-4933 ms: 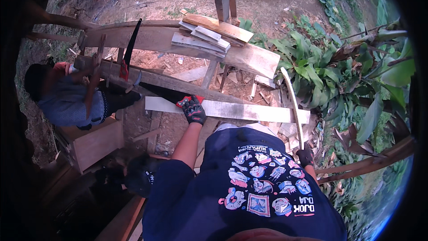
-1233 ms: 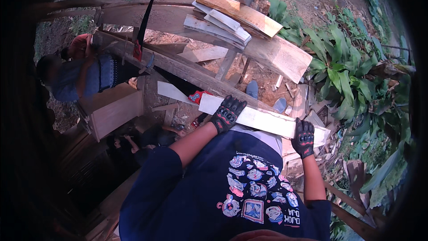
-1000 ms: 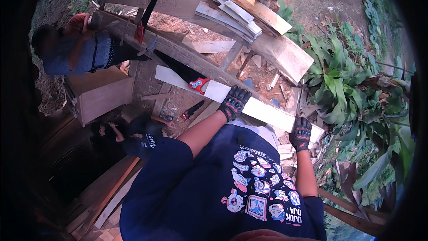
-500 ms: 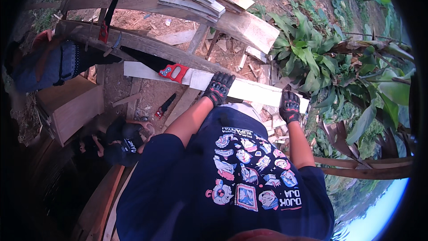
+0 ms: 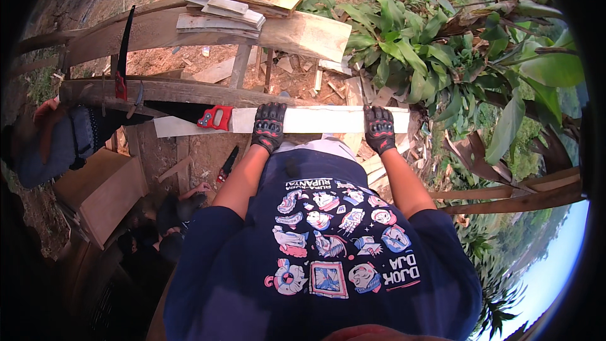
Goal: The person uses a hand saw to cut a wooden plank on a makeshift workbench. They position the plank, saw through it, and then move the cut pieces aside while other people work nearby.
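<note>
A long pale board point(image 5: 325, 120) lies crosswise in front of me, along a weathered beam. My left hand point(image 5: 269, 127), in a black glove with red accents, is closed over the board near its left end. Toward the right end, my right hand point(image 5: 380, 129) in the matching glove grips it too; the fingertips of both hands are partly hidden at the far edge. Left of my left hand is a handsaw point(image 5: 214, 117) with a red handle and dark blade. It rests over another pale piece point(image 5: 180, 127) that continues the line of the board.
Another red-handled saw point(image 5: 122, 82) stands at the beam by a knife-like tool point(image 5: 135, 102). Stacked offcuts point(image 5: 221, 22) lie on a farther plank. A third saw point(image 5: 228, 165) is on the ground. People point(image 5: 53, 142) are at left, beside a wooden box point(image 5: 101, 192). Leafy plants point(image 5: 404, 44) grow at right.
The view has turned and shifted, so the board now appears more level and farther left. Both hands keep their hold on it at nearly the same places.
</note>
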### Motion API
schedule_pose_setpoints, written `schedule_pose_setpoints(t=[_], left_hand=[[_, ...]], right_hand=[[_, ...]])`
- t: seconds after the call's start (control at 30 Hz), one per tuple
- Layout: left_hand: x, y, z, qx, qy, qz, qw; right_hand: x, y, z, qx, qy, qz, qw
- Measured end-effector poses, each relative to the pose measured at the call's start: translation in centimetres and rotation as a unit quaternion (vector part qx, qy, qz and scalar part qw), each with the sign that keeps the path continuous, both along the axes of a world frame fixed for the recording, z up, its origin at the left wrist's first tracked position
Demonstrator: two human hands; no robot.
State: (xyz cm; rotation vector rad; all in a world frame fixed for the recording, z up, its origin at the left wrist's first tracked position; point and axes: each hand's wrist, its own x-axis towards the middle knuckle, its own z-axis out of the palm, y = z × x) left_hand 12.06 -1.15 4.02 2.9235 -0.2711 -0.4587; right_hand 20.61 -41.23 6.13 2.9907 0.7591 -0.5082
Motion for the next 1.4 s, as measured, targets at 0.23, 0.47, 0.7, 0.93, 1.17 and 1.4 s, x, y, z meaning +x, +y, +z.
schedule_pose_setpoints(t=[0.23, 0.47, 0.7, 0.93, 1.17, 1.4], left_hand=[[0.1, 1.1, -0.3, -0.003, -0.012, 0.017, 1.0], [-0.2, 1.8, -0.1, 0.001, -0.018, 0.032, 0.999], [-0.1, 3.1, 0.8, -0.007, -0.015, 0.033, 0.999], [0.1, 3.3, 1.6, -0.014, -0.015, 0.025, 0.999], [-0.1, 3.5, 1.9, -0.012, 0.024, 0.03, 0.999], [-0.4, 3.7, 3.6, -0.085, 0.044, 0.1, 0.99]], right_hand=[[0.2, 1.1, 0.0, 0.013, -0.001, -0.006, 1.0], [0.4, 1.8, 0.2, 0.02, 0.021, -0.003, 1.0], [0.1, 3.2, 0.2, 0.011, 0.024, -0.003, 1.0], [0.2, 3.3, -0.3, 0.024, -0.004, 0.001, 1.0], [1.7, 4.4, 3.2, -0.017, 0.097, -0.021, 0.995], [8.4, 8.3, 6.4, 0.054, 0.131, -0.012, 0.99]])
